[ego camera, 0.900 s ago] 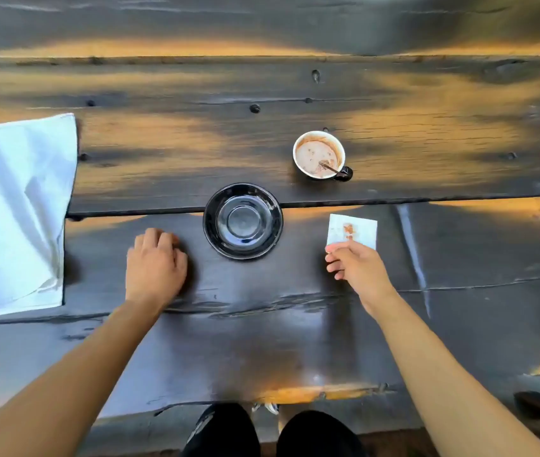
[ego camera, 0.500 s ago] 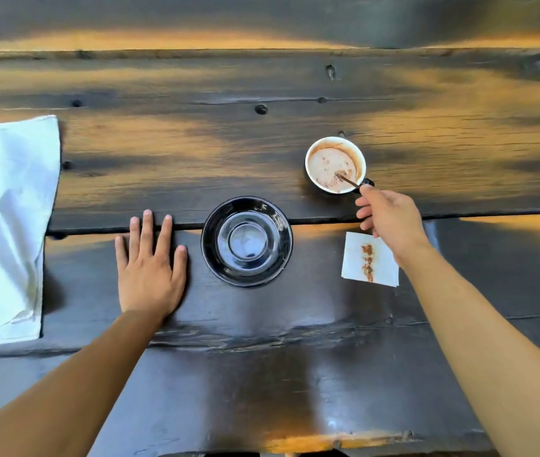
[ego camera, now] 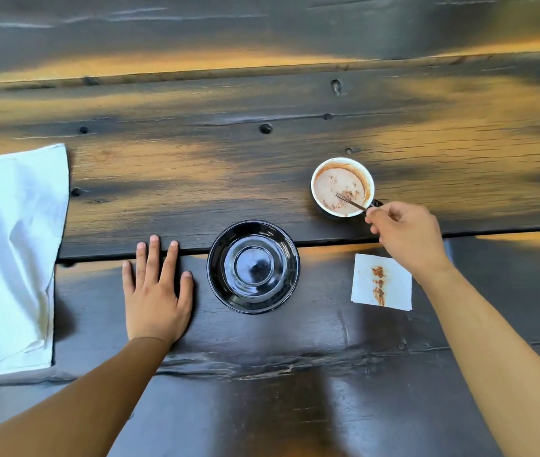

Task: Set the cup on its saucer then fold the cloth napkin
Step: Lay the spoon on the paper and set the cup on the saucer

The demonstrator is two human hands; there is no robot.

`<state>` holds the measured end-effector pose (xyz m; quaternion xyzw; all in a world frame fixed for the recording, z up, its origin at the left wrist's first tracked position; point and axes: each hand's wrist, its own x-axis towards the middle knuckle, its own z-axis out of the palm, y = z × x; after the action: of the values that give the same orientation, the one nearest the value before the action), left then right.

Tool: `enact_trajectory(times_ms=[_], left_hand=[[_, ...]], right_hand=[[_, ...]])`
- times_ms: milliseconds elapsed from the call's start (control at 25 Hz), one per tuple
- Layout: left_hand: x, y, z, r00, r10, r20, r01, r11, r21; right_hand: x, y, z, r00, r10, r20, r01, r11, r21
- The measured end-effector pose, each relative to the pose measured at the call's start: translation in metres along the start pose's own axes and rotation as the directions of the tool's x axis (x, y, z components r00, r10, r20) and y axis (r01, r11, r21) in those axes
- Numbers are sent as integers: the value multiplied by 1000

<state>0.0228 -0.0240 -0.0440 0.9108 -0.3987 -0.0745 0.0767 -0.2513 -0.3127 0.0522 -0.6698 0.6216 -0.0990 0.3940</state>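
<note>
A café or dining spot: a rough dark plank table [ego camera: 295, 374] carries a used cup [ego camera: 342, 187], black saucer [ego camera: 253, 267] and cloth napkin [ego camera: 8, 258]

- Cloth napkin [ego camera: 11, 258] cut off by the left edge; full width unseen.
- Cup [ego camera: 342, 186] handle mostly hidden behind the right hand [ego camera: 405, 237]; grip on it or on the thin stirrer [ego camera: 350, 202] unclear.
- Both forearms cut off at the bottom edge.
- Table [ego camera: 262, 374] running past every edge.
</note>
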Motion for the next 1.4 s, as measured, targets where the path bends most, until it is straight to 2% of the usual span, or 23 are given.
enact_trajectory(times_ms=[160,320,440,520,600,800,1120,1400], left_hand=[[1,-1,1,1000,-1,-6,1,1000,3],[1,-2,4,1000,0,-16,0,1000,15],[2,-4,5,1000,-2,-18,2,1000,16],[1,-4,6,1000,-4,-16,4,1000,21],[2,-4,6,1000,-8,-16,8,1000,17],[2,-4,7,1000,-11,-29,12,1000,9],[2,-5,9,999,-5,-33,5,1000,2],[2,-4,9,999,-2,-42,2,1000,4]], right_hand=[[-20,4,-5,990,-131,-58,115,970,-215],[-32,7,-7,986,-165,-16,150,930,-335],[-42,11,-7,990,-139,-15,131,963,-236],[-53,14,-7,997,-75,-28,74,997,-21],[-66,21,-8,999,-2,-53,11,986,166],[-110,71,-6,980,194,-39,-174,937,302],[-139,108,23,907,421,-8,-394,857,331],[-130,109,25,894,446,25,-444,880,167]])
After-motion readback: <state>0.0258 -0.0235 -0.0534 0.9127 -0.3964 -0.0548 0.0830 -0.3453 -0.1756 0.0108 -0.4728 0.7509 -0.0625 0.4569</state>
